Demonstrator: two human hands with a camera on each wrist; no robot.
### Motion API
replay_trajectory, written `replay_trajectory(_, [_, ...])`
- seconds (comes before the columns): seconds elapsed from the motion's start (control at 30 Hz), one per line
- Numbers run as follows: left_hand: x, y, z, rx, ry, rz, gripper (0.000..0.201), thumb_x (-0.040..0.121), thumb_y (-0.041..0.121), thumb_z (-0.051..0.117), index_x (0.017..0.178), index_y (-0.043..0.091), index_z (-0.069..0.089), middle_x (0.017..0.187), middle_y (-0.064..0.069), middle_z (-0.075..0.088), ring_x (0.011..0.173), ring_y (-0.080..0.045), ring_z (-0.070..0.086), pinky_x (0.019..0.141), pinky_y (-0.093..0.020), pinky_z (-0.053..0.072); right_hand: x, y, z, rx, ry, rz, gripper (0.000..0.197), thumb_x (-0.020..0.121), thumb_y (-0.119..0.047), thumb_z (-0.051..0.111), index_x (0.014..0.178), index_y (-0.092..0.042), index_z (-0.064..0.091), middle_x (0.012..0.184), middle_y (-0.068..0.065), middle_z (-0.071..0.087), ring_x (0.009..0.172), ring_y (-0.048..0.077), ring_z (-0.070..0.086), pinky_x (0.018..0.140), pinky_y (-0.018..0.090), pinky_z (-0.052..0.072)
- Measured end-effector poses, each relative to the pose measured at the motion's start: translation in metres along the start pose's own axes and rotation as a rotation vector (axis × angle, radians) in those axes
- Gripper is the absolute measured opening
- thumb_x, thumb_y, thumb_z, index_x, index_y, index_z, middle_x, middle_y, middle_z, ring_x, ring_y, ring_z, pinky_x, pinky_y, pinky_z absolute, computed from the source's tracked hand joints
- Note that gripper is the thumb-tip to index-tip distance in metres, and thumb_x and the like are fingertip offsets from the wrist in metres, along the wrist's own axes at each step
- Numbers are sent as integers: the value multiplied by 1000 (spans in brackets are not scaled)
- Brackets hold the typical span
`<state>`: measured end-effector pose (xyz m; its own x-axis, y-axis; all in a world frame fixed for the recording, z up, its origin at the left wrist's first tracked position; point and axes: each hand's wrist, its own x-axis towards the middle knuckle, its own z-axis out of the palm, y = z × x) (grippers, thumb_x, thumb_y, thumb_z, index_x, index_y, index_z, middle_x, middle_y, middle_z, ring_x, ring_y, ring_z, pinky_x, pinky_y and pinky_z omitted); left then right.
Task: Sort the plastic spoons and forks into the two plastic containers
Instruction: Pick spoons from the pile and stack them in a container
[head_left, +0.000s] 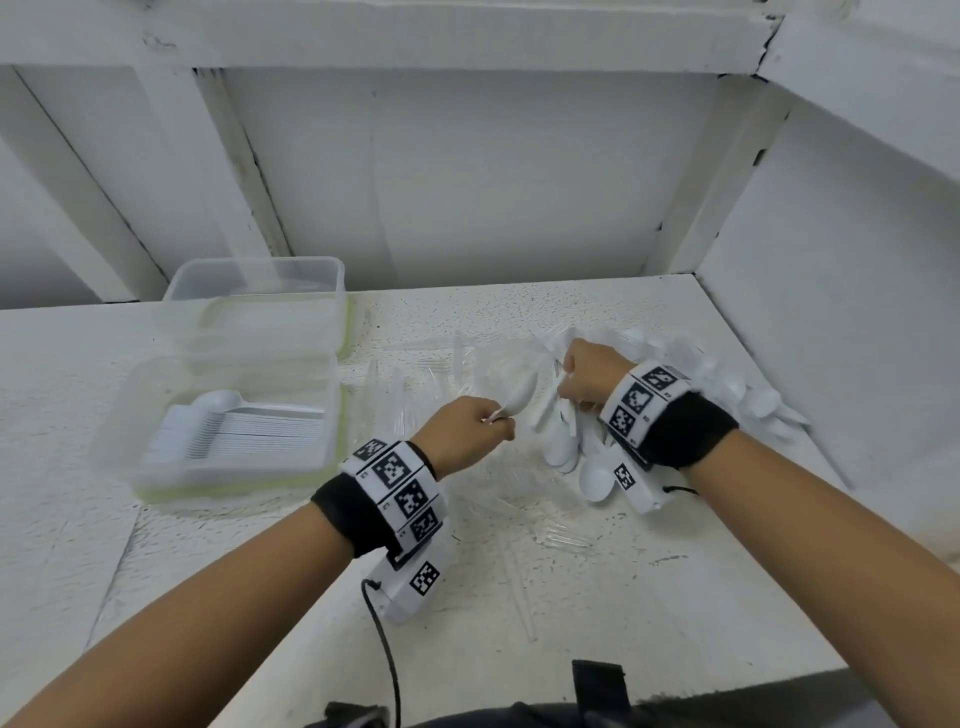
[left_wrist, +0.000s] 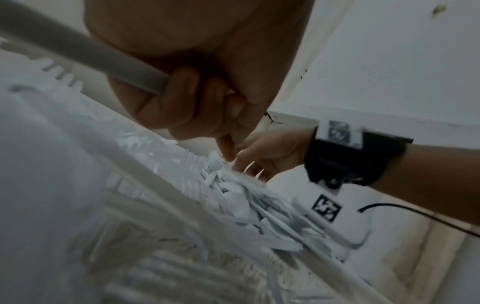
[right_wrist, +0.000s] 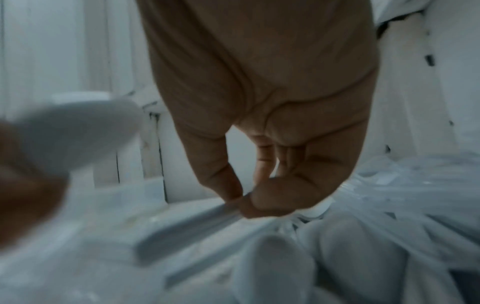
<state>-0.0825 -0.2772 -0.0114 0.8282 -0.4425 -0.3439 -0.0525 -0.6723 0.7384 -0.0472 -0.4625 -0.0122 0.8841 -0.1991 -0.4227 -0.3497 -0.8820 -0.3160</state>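
Lower centre of the head view: clear forks (head_left: 550, 535) lay scattered on the table (head_left: 675, 649), unsorted. Mid-frame, left hand (head_left: 470, 434) had fingers curled round the handle of 1 white spoon (head_left: 519, 397), bowl raised. Right hand (head_left: 589, 382) pinched a handle between thumb and fingertips (right_wrist: 262, 201) over the spoon pile (head_left: 571, 447) at centre right. Left of centre, near container (head_left: 156, 467) held a neat row of spoons; far container (head_left: 332, 270) looked empty. Judged under half done; no forks sorted
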Motion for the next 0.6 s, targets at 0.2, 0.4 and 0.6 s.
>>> replay_trajectory(0.2, [33, 15, 13, 210, 1, 40, 33, 92, 24, 49, 61, 12, 47, 59, 0, 44, 56, -14, 41, 50, -24, 28, -40, 15, -18, 628, -100, 32, 15, 87, -2, 59, 91, -13, 50, 73, 7, 57, 58, 15, 54, 54, 27, 48])
replay_trajectory(0.4, [45, 20, 31, 328, -73, 19, 28, 90, 37, 55, 92, 11, 64, 80, -1, 56, 75, -17, 53, 54, -20, 36, -55, 37, -14, 755, -75, 106, 32, 88, 2, 56, 118, -6, 51, 86, 16, 62, 71, 21, 60, 60, 26, 51])
replay_trajectory(0.6, [46, 21, 47, 487, -123, 35, 32, 88, 40, 58, 89, 8, 57, 78, -1, 50, 76, -17, 50, 56, -22, 36, -58, 43, -9, 711, -44, 146, 18, 89, 9, 44, 101, 10, 59, 81, 18, 60, 64, 17, 60, 56, 25, 55])
